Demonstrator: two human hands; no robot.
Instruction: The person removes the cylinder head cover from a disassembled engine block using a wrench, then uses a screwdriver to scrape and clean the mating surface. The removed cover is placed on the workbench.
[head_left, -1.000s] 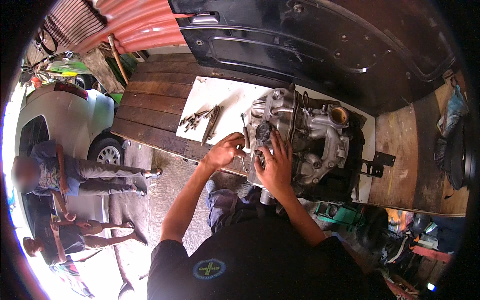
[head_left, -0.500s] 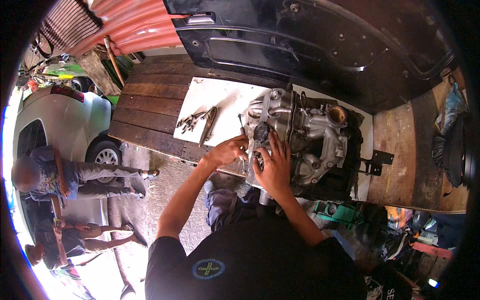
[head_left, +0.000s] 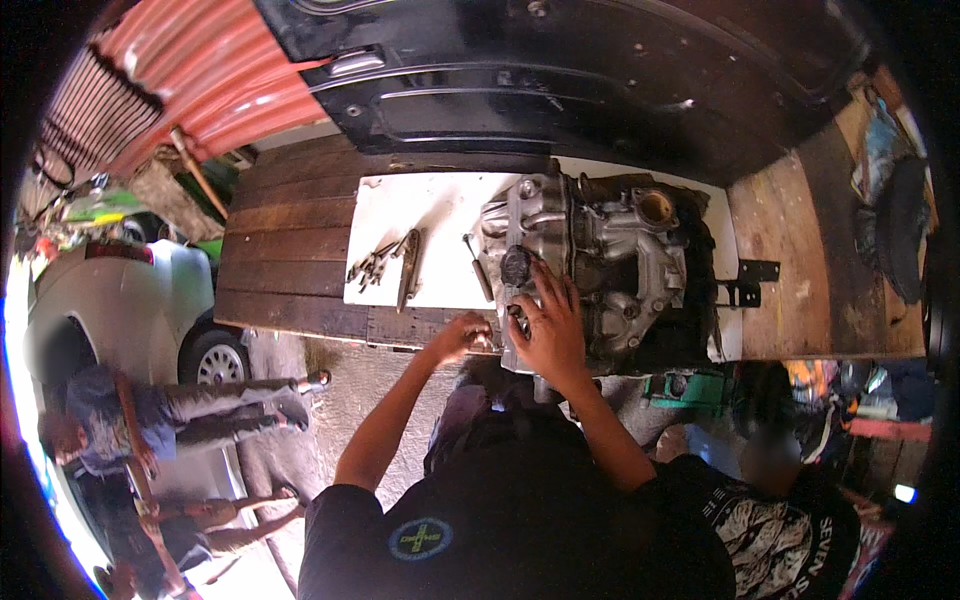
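On my head feed: a silver-grey cast-metal engine assembly [head_left: 642, 238] sits on a white flat board [head_left: 445, 285], which lies on a brown wooden plank bench [head_left: 285, 245]. Right hand [head_left: 553, 337] is open, fingers spread on the casing just below a round black cap [head_left: 516, 264], thumb at the near side. Left hand [head_left: 463, 339] is curled beside the engine's near left edge; I can't tell if it's pinching anything.

Progress: I'd call it partway. Main castings look joined, cap is on. Not in place: a loose pile of small dark bolt-like metal pieces [head_left: 370, 268] at the board's left, next to a long tapered dark metal tool [head_left: 409, 270]. Round tan-rimmed port [head_left: 656, 207] on top is uncovered. A thin rod tool with a dark handle [head_left: 484, 282] lies between pile and engine, in neither hand.
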